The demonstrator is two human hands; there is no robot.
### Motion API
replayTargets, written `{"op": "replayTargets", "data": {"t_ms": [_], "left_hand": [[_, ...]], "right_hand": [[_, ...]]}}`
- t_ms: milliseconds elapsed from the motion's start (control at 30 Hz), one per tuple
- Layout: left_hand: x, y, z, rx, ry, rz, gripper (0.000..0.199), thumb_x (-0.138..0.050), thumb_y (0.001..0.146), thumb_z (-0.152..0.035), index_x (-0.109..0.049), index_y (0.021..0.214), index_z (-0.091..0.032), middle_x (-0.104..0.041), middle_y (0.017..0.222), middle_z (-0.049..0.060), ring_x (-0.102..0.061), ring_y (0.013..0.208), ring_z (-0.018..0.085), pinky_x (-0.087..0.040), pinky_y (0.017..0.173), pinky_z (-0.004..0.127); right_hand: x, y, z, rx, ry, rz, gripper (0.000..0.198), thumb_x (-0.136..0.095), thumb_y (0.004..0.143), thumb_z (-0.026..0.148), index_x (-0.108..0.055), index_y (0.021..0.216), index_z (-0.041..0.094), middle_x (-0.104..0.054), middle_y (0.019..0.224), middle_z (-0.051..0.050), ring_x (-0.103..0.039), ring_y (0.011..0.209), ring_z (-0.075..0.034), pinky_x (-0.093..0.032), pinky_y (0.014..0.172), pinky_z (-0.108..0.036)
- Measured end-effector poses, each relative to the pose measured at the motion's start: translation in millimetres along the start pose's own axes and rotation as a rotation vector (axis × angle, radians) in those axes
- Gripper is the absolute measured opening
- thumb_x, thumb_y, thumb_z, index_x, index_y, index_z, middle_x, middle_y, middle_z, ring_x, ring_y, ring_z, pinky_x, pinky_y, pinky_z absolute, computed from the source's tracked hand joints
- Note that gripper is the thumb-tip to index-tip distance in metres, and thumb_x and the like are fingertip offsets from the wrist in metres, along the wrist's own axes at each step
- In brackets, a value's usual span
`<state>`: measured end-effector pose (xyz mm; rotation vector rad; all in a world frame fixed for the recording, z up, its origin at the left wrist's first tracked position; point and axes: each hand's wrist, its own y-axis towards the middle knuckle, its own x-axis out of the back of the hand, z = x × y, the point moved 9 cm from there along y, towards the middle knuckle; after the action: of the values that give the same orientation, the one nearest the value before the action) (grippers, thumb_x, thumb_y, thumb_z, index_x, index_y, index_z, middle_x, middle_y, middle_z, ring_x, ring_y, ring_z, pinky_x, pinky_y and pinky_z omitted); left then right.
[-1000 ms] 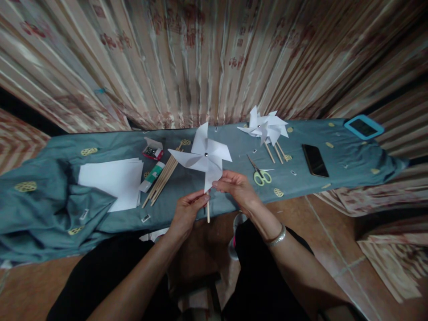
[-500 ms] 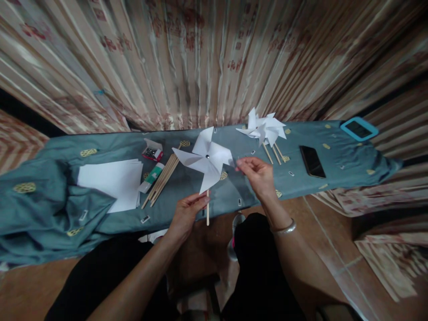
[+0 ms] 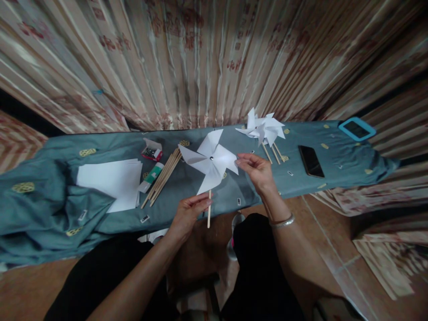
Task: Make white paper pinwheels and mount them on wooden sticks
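A white paper pinwheel (image 3: pixel 214 165) with a shiny pin at its centre faces up over the front of the table. My left hand (image 3: pixel 190 214) is closed around its thin wooden stick, below the blades. At the pinwheel's right side, my right hand (image 3: pixel 256 169) has its thumb and fingertips together at the edge of a blade, which they seem to pinch. Behind my right hand, several finished-looking white pinwheels (image 3: pixel 264 128) lie overlapping, their sticks pointing toward me.
On the green tablecloth (image 3: pixel 110 145) at left lie white paper sheets (image 3: pixel 110 180), a green and white tube (image 3: pixel 152 176), a bundle of wooden sticks (image 3: pixel 164 176) and an opened small box (image 3: pixel 152 150). A phone (image 3: pixel 311 161) and a blue-framed device (image 3: pixel 357 129) lie at right.
The pinwheel's blades have turned slightly and shifted right. My right hand's fingertips now meet a blade. My left hand still holds the stick, slightly further right.
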<state>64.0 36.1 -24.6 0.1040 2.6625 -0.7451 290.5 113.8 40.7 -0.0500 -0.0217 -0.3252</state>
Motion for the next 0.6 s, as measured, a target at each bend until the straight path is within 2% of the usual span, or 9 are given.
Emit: {"op": "replayTargets", "data": {"t_ms": [300,600], "left_hand": [[7.3,5.0,-3.5,-0.031,-0.022,-0.048,0.036,-0.091,0.049,-0.033,-0.08,0.08,-0.018,-0.078,0.089,0.01,-0.064,0.07,0.014,-0.049,0.071,0.026],[12.2,7.5,-5.2,-0.065,-0.013,-0.099,0.032,-0.09,0.049,-0.031,-0.08,0.078,-0.02,-0.078,0.083,0.006,-0.062,0.067,0.012,-0.049,0.071,0.025]], "right_hand": [[-13.2,-12.3,1.4,-0.053,0.03,0.072,0.035,-0.088,0.05,0.035,-0.075,0.08,0.022,-0.071,0.067,0.001,-0.063,0.067,-0.015,-0.051,0.073,-0.034],[-26.6,-25.1,2.1,-0.138,0.116,0.113,0.035,-0.089,0.046,0.033,-0.076,0.076,0.022,-0.072,0.066,0.001,-0.063,0.064,-0.013,-0.051,0.069,-0.029]]}}
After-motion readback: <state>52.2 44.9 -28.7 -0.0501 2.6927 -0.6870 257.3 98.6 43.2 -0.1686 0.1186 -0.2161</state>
